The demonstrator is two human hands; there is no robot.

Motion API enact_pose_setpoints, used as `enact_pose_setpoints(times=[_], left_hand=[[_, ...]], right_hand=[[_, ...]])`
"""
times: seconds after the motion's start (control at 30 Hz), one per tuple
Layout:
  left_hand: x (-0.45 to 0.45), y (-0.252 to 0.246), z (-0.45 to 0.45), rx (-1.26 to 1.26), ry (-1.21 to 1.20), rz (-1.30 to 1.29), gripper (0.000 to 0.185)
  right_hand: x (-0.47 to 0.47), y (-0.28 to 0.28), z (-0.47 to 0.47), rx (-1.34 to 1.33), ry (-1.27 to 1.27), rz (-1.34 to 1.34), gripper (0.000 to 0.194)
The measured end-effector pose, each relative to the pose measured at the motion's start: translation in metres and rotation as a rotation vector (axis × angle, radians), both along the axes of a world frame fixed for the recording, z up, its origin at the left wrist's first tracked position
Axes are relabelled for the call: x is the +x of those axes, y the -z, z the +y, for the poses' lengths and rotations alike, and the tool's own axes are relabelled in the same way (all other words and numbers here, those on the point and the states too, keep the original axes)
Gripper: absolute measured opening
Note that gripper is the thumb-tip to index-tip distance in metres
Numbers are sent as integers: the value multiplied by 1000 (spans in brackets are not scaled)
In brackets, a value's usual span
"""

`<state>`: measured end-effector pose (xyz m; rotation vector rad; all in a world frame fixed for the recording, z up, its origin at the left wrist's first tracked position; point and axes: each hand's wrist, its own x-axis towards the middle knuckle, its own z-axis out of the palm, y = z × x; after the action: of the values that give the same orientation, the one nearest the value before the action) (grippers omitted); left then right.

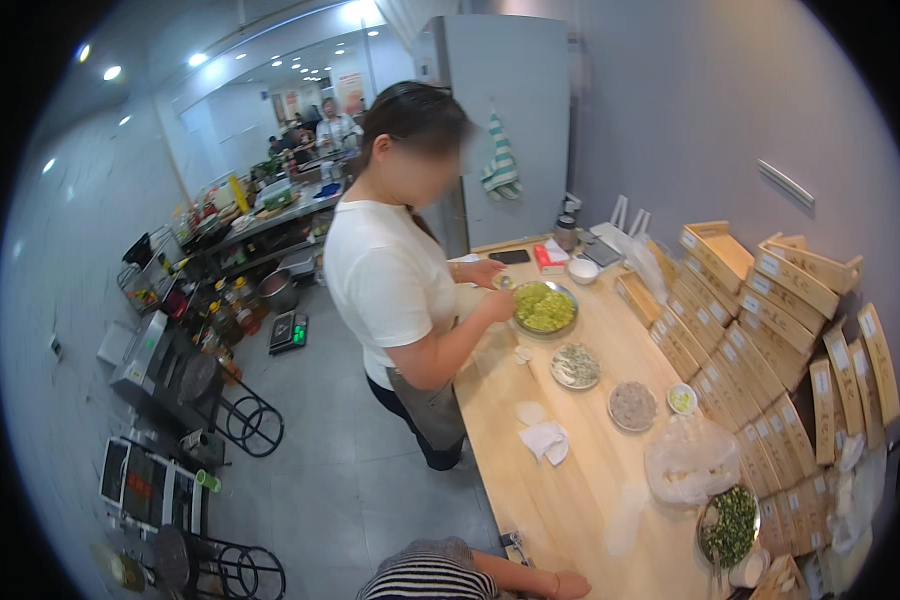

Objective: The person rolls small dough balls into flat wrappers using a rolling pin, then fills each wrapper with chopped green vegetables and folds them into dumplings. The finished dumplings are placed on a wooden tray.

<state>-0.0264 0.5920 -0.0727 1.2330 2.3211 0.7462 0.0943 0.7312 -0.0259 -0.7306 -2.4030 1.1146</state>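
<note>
At the bottom edge my left hand lies low over the wooden table, a thin band at its wrist. Its fingers are small and partly cut off, so I cannot tell if they hold anything. My right hand is out of view. Near the left hand, a metal clamp-like fitting sits on the table edge. A bowl of chopped greens and a clear plastic bag with pale pieces lie to the right. Farther up are a crumpled white cloth or tissue and a round dough wrapper.
A co-worker stands at the table, hands at a bowl of yellow-green filling. Plates of pale filling and minced meat stand nearby. Stacked wooden boxes line the wall. Stools and a scale are on the floor.
</note>
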Motion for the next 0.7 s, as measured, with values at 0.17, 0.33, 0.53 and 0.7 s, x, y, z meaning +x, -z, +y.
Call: enact_pose_setpoints(times=[0.17, 0.33, 0.53, 0.7], left_hand=[[-16, -50, -5, -27, 114, -5, 16], [-16, -45, -11, 140, -62, -9, 15], [-15, -17, -2, -37, 136, 9, 16], [-37, -18, -22, 10, 205, 78, 11]], right_hand=[[-29, -2, 14, 66, 29, 6, 21], [19, 5, -13, -46, 83, -120, 20], [-24, 23, 9, 5, 51, 43, 17], [-37, 11, 1, 197, 156, 45, 11]])
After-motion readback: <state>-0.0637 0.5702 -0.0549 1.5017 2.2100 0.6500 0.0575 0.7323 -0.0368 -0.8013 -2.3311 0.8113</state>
